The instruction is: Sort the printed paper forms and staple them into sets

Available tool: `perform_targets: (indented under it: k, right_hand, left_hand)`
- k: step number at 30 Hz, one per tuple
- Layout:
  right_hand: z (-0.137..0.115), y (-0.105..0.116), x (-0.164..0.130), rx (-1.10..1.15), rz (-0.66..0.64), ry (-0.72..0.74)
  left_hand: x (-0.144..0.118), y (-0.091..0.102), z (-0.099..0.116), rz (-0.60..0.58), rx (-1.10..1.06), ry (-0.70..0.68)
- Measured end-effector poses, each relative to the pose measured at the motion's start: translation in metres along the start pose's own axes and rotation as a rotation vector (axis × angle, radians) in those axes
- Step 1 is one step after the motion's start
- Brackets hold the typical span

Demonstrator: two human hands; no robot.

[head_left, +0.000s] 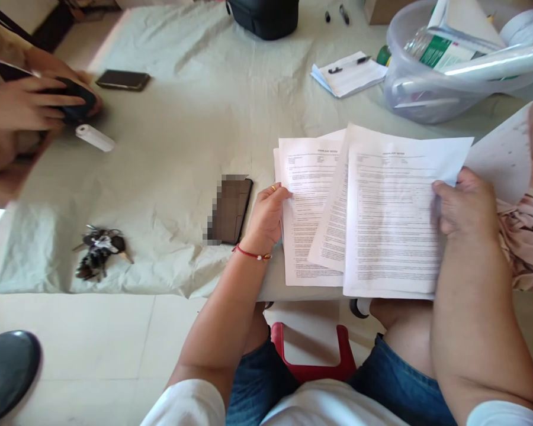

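Observation:
Printed paper sheets (382, 219) lie fanned at the table's near edge. My left hand (266, 216) pinches the left edge of the lowest sheet (308, 195); a ring and a red thread bracelet show on it. My right hand (464, 204) grips the right edge of the top sheet (395, 201), thumb over the paper. A dark phone (233, 210) lies just left of my left hand.
A bunch of keys (98, 251) lies near the front left. Another person's hands (31, 103) hold a dark object, beside a white cylinder (95, 138) and a second phone (123, 80). A clear plastic tub (430, 89), notepad with pen (349, 74), black bag (264, 16), red stool (313, 367).

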State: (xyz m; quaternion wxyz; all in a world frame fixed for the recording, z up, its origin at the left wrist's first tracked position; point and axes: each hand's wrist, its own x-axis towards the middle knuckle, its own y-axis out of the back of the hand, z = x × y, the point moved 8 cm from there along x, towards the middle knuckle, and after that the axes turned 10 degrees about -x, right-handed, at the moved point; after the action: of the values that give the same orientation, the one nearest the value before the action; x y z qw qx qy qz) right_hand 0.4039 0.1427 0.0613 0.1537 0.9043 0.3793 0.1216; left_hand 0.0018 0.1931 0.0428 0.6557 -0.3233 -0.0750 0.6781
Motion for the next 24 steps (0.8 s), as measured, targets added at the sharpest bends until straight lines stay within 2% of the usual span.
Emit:
perform_targets:
  k: [8,17,24]
  right_hand:
    - [0.003,0.0,-0.001,-0.027,-0.034,-0.023]
    - [-0.002,-0.01,-0.006,0.061,-0.097,-0.06]
    - [-0.001,-0.011,-0.007,0.062,-0.098,-0.03]
  left_hand:
    - [-0.001,0.0,0.002,0.025,0.045,-0.007]
    - [-0.001,-0.001,0.003,0.02,0.036,-0.026]
    - [-0.001,-0.002,0.002,0.026,0.015,-0.036]
